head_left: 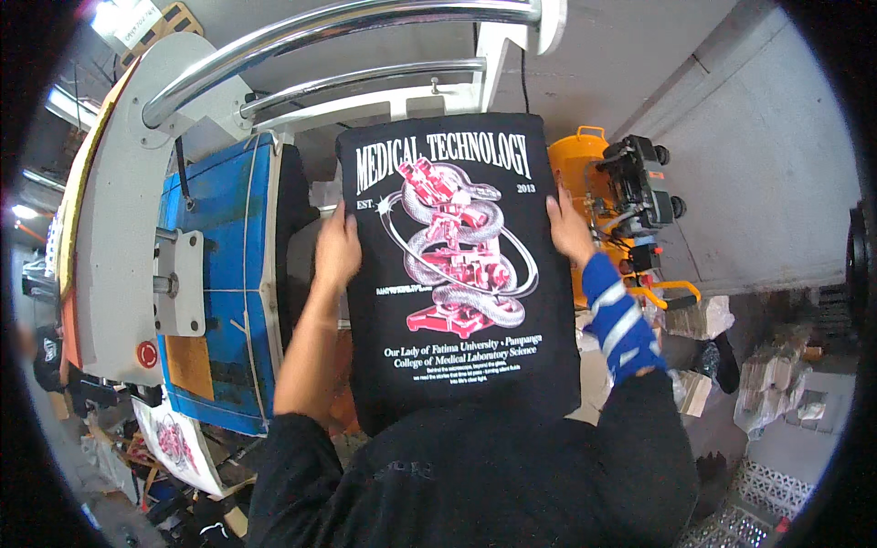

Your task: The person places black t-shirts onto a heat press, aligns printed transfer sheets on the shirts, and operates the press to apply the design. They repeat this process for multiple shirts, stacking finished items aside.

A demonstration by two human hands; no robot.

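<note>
A black T-shirt (379,402) lies flat and squared in front of me, its front facing up. White lettering runs across its top and bottom, with a pink-red microscope and a grey snake printed in the middle. At the left edge of the shirt, my left hand (339,248) is closed on the fabric, fingertips pointing away from me. My right hand (571,234) grips the opposite edge at about the same height; some of its fingers are hidden. A blue band with white stripes (621,315) wraps my right forearm. What supports the shirt is covered by it.
A press machine with chrome bars (338,41) spans the far side. Its grey side plate carries a red stop button (147,354). Left is a blue-wrapped block (219,283). On the right stand a yellow-orange machine (580,160) and wrapped stacks (772,384). A printed white sheet (178,443) lies lower left.
</note>
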